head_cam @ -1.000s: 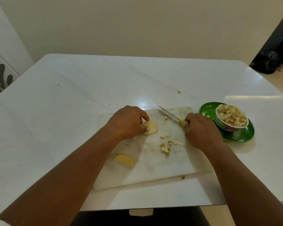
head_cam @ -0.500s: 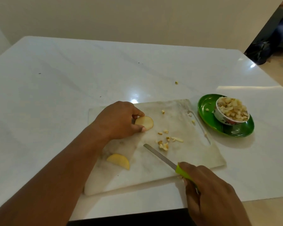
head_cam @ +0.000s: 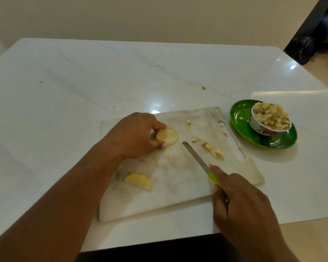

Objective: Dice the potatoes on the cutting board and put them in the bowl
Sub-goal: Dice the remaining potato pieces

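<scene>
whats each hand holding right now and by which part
The right hand grips the knife by its green handle. The left hand pinches the round potato slice at its left edge.

- Soft, even indoor light is seen throughout.
- Glare is thrown on the table [head_cam: 121, 87] by overhead lamps (two bright spots).
- Faint shadows are cast under the plate [head_cam: 240, 118] and board [head_cam: 178, 186].
- Edges are bowed by the wide lens; detail is slightly blurred.
</scene>
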`<control>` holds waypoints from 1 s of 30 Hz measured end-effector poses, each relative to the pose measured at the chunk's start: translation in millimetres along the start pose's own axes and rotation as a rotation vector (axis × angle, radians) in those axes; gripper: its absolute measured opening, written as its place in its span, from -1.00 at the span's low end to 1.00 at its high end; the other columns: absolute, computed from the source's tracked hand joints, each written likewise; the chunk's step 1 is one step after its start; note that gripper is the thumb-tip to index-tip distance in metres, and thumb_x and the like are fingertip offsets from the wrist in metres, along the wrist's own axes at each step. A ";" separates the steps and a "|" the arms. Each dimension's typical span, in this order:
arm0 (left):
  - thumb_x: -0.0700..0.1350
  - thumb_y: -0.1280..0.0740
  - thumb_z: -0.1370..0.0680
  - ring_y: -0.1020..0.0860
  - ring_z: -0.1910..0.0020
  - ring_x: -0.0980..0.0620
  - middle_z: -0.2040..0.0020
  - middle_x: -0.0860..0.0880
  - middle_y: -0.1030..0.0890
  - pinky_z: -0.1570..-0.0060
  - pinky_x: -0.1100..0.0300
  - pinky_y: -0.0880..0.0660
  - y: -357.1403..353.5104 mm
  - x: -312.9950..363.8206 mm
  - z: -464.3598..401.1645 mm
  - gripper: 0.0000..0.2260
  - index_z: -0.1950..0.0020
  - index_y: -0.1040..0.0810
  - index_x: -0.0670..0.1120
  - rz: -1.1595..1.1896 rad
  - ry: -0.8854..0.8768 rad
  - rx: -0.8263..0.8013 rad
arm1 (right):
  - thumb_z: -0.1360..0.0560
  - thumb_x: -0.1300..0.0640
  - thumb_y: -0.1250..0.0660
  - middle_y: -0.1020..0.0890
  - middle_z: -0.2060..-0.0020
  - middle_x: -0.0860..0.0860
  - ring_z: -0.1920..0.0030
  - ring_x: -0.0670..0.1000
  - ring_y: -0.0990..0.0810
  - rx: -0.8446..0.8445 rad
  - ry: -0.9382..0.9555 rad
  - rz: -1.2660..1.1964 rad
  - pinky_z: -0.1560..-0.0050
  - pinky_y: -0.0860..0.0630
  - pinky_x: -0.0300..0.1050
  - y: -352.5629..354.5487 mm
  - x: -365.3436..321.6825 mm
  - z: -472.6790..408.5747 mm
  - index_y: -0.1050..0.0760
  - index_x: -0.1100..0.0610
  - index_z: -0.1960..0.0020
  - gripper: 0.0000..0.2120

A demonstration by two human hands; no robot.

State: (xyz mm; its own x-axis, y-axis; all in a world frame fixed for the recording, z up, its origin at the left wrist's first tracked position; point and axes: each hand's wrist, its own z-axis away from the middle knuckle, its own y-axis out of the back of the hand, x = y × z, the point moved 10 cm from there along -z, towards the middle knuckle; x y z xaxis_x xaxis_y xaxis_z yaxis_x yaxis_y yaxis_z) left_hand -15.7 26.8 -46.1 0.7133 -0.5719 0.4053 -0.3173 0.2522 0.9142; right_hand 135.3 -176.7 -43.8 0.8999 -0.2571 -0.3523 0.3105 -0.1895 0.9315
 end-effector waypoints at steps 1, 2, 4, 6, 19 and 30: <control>0.23 -0.49 -0.48 -0.49 -0.10 0.18 -0.18 0.21 -0.61 -0.02 0.23 -0.35 -1.0 0.0 0.2 -0.53 -0.37 -0.57 0.23 0.000 -0.006 -0.010 | -0.40 0.22 -0.41 -0.41 0.31 -0.16 0.39 -0.15 -0.39 -0.012 -0.013 0.010 0.41 -0.22 -0.42 0.8 2.8 -1.4 -0.51 0.03 -0.38 -0.46; 0.24 -0.49 -0.48 -0.48 -0.09 0.19 -0.19 0.22 -0.60 -0.02 0.24 -0.34 -2.0 0.6 0.5 -0.53 -0.37 -0.57 0.24 0.003 -0.012 -0.021 | -0.42 0.22 -0.38 -0.42 0.31 -0.15 0.38 -0.14 -0.39 -0.018 -0.027 0.021 0.40 -0.23 -0.39 3.6 6.4 -2.6 -0.52 0.05 -0.36 -0.50; 0.24 -0.49 -0.48 -0.46 -0.07 0.23 -0.21 0.23 -0.61 -0.02 0.26 -0.33 -1.9 1.6 1.6 -0.53 -0.37 -0.57 0.24 -0.004 -0.017 -0.028 | -0.50 0.21 -0.28 -0.47 0.29 -0.12 0.36 -0.10 -0.42 0.002 -0.053 0.023 0.40 -0.30 -0.27 13.0 9.2 -6.6 -0.56 0.08 -0.26 -0.66; 0.25 -0.50 -0.46 -0.52 -0.13 0.21 -0.22 0.22 -0.63 -0.02 0.25 -0.37 0.7 1.8 2.0 -0.54 -0.34 -0.60 0.24 -0.013 -0.003 -0.010 | -0.50 0.26 -0.29 -0.48 0.27 -0.08 0.35 -0.04 -0.44 0.002 -0.029 0.051 0.43 -0.38 -0.19 16.6 -2.3 -11.1 -0.56 0.14 -0.26 -0.66; 0.24 -0.52 -0.45 -0.56 -0.20 0.14 -0.23 0.21 -0.63 -0.15 0.18 -0.49 -4.5 1.0 -0.4 -0.59 -0.28 -0.65 0.21 -0.001 0.115 -0.015 | -0.56 0.12 -0.10 -0.37 -0.01 -0.17 0.12 -0.06 -0.55 -0.110 0.069 0.130 0.22 -0.39 -0.22 0.7 -64.4 -23.9 -0.05 -0.12 -0.59 -0.38; 0.33 -0.46 -0.44 -0.63 0.01 0.04 0.00 0.05 -0.72 -0.07 0.02 -0.59 1.2 -3.0 2.9 -0.63 0.04 -0.75 0.06 -0.088 0.163 0.032 | -0.49 0.20 -0.19 -0.49 0.01 -0.08 0.29 -0.06 -0.45 -0.021 0.096 0.188 0.44 -0.16 -0.32 -3.3 -80.5 -48.5 -0.26 -0.03 -0.53 -0.39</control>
State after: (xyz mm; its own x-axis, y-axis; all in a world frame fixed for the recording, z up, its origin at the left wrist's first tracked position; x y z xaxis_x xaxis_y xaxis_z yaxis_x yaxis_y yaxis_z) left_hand -20.1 26.5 -46.3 0.8298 -0.4562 0.3214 -0.2672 0.1807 0.9465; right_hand 76.7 -109.4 -14.2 0.9673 -0.1946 -0.1629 0.1400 -0.1263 0.9821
